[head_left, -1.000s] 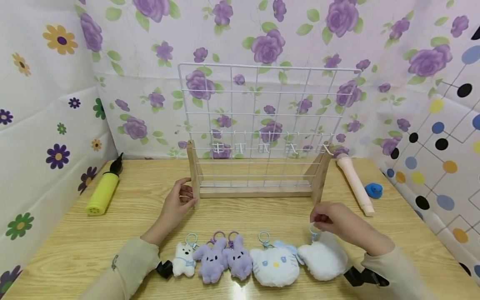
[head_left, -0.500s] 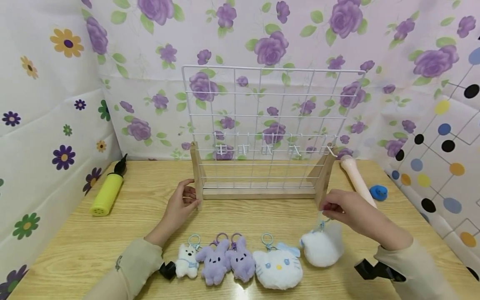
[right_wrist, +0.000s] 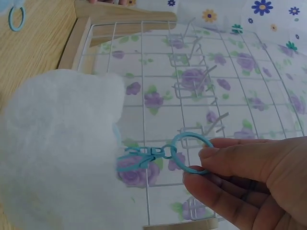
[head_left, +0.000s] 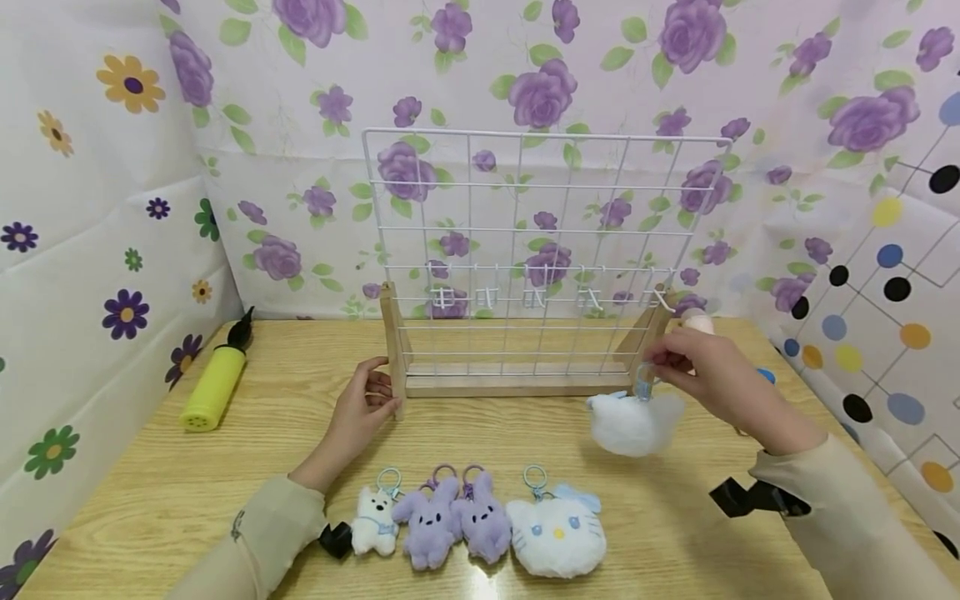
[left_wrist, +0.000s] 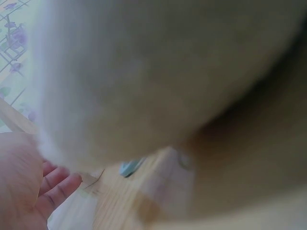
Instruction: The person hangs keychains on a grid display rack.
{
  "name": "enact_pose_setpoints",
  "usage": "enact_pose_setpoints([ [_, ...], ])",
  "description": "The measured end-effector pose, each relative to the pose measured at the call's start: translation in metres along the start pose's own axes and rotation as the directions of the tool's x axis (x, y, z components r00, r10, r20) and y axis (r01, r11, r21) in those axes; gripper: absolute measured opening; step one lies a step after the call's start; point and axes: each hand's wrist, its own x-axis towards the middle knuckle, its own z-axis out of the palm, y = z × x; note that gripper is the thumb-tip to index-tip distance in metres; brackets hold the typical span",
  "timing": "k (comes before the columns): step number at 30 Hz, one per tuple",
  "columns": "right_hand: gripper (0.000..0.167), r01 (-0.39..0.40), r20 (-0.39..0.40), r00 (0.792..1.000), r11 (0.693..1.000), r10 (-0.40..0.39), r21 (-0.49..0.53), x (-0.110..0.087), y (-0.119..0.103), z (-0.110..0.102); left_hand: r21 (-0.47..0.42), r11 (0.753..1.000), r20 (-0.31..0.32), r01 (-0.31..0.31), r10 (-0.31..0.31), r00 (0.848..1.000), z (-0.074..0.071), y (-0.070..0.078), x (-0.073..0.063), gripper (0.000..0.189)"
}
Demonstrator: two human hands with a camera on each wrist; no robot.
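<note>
My right hand (head_left: 712, 371) pinches the light-blue ring (right_wrist: 192, 134) of a white plush keychain (head_left: 626, 423) between thumb and fingertips. The plush hangs above the table with its plain back toward the head camera, just in front of the right end of a white wire grid rack (head_left: 517, 229). At the rack's left end, my left hand (head_left: 363, 400) holds the wooden leg (head_left: 392, 350), thumb in front. Lying in a row near me are a small white bear keychain (head_left: 373, 521), two purple bunny keychains (head_left: 429, 525) and a white cat-face keychain (head_left: 557, 537) with a blue bow.
Several white hooks (head_left: 534, 298) hang in a row on the lower grid. A yellow hand pump (head_left: 215, 387) lies at the left. Behind my right hand, a pale pink cylinder (head_left: 699, 320) and a blue toy (head_left: 767, 376) are mostly hidden. A blurred pale surface (left_wrist: 124, 86) fills much of the left wrist view.
My right hand has lifted the white plush keychain off the table by its ring and carried it forward toward the rack's right end. My left hand has stayed at the left leg.
</note>
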Motion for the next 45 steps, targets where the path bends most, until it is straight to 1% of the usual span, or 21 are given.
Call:
enact_pose_setpoints([
  [2,0.017,0.002,-0.015,1.0,1.0,-0.002,0.001,0.003,0.001,-0.001,0.003,1.0,-0.006,0.0,0.0,1.0,0.001,-0.006,0.002,0.064],
  [5,0.017,-0.005,-0.031,1.0,1.0,0.004,-0.023,0.005,0.002,-0.003,0.003,1.0,-0.008,0.004,-0.004,1.0,0.0,-0.006,0.001,0.064],
  [8,0.018,-0.014,-0.059,0.998,0.998,0.011,-0.06,0.007,0.004,-0.006,-0.008,1.0,-0.002,0.003,-0.003,1.0,-0.002,0.006,-0.002,0.063],
  [11,0.018,-0.03,-0.099,0.995,0.997,0.023,-0.067,0.009,0.005,-0.011,-0.008,1.0,0.003,-0.013,0.013,1.0,-0.005,0.02,-0.006,0.061],
  [13,0.017,-0.036,-0.138,0.99,0.997,0.026,-0.066,0.011,0.006,-0.013,-0.005,1.0,0.003,-0.018,0.018,1.0,-0.005,0.022,-0.007,0.06],
  [17,0.014,-0.058,-0.217,0.975,0.997,0.044,-0.059,0.015,0.008,-0.015,0.006,1.0,-0.007,-0.03,0.03,1.0,-0.002,0.004,-0.002,0.063],
  [20,0.013,-0.084,-0.247,0.967,0.995,0.067,-0.057,0.017,0.009,-0.016,0.004,0.999,-0.012,-0.044,0.045,0.999,0.0,-0.008,0.001,0.063],
  [23,0.013,-0.116,-0.248,0.963,0.992,0.102,-0.044,0.018,0.011,-0.018,-0.001,0.998,-0.014,-0.058,0.058,0.998,-0.001,-0.009,0.001,0.062],
  [29,0.012,-0.19,-0.225,0.957,0.982,0.185,-0.002,0.019,0.017,-0.019,-0.005,0.999,-0.018,-0.054,0.054,0.998,0.0,-0.01,0.0,0.062],
  [35,0.01,-0.22,-0.223,0.951,0.975,0.214,-0.003,0.02,0.026,-0.014,-0.008,0.999,-0.016,-0.054,0.054,0.998,0.0,-0.011,0.0,0.061],
  [45,0.012,-0.281,-0.198,0.937,0.957,0.289,0.069,0.021,0.036,-0.009,-0.002,0.998,-0.018,-0.066,0.066,0.998,0.001,-0.012,0.002,0.063],
])
